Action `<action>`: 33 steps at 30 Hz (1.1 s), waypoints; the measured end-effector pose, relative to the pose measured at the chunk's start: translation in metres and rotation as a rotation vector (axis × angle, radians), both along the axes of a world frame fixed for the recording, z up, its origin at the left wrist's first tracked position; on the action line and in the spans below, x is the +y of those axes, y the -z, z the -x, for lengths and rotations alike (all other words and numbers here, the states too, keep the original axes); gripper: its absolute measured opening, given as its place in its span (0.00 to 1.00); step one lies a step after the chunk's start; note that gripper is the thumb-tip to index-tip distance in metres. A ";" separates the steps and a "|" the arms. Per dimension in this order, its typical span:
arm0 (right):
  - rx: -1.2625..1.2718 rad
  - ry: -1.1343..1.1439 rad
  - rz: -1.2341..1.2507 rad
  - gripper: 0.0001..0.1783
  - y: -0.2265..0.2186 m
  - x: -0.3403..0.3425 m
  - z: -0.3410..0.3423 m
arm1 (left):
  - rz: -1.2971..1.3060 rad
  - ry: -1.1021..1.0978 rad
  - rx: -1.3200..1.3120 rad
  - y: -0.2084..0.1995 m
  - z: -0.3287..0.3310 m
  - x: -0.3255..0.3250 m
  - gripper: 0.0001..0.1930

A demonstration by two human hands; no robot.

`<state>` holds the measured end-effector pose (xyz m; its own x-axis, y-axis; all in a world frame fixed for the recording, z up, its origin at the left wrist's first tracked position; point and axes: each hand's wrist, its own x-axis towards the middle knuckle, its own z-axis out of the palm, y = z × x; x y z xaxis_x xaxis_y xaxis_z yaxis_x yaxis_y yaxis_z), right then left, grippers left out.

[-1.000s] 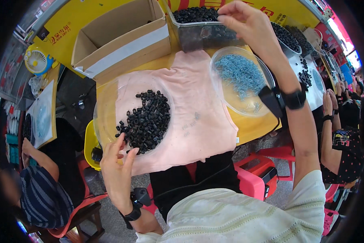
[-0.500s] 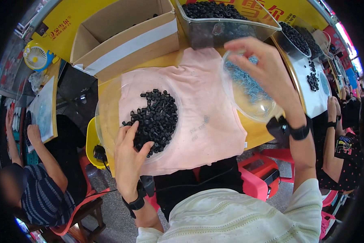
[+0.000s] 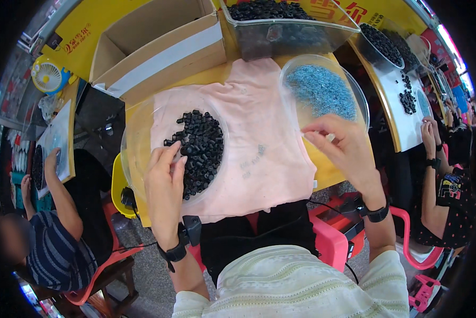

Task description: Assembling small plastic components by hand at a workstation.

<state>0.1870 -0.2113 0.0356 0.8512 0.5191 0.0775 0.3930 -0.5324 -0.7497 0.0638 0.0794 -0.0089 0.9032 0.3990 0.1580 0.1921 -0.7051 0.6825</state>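
A loose pile of small black cylindrical parts (image 3: 199,153) lies in a round clear plastic tray (image 3: 137,114) on a pale pink cloth (image 3: 259,127). My left hand (image 3: 162,185) rests at the pile's near left edge, thumb and forefinger drawn close together at the black parts. Whether a part is between those fingertips is hard to see. Off to the right, small blue, shiny pieces (image 3: 322,91) fill part of a second round clear tray (image 3: 366,100). Just below its near edge hovers my right hand (image 3: 344,148), fingers pinched, with something small and pale at the fingertips.
Behind the cloth stand an open cardboard box (image 3: 169,61) and a clear bin (image 3: 296,40) of black parts. A yellow bucket (image 3: 122,196) is left of the table (image 3: 357,159). People work at side tables on both sides; a small yellow fan (image 3: 47,77) is at far left.
My right hand has come down and nearer from above the blue pieces, its fingers now pinched. My left thumb and forefinger have drawn closer together. The view has shifted slightly.
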 end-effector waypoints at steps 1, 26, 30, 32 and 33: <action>0.044 0.001 -0.015 0.08 0.004 0.002 0.004 | -0.056 0.017 -0.011 0.005 -0.003 0.000 0.14; -0.292 -0.189 0.020 0.06 0.085 0.062 0.066 | -0.110 0.110 -0.039 0.022 -0.004 -0.002 0.11; -0.358 -0.214 0.028 0.07 0.090 0.062 0.065 | -0.144 0.100 -0.081 0.028 -0.003 0.000 0.10; -0.333 -0.194 0.005 0.08 0.090 0.059 0.066 | -0.103 0.090 -0.101 0.027 -0.002 -0.004 0.08; -0.284 -0.171 -0.021 0.07 0.087 0.058 0.067 | -0.072 0.058 -0.091 0.025 0.000 -0.005 0.08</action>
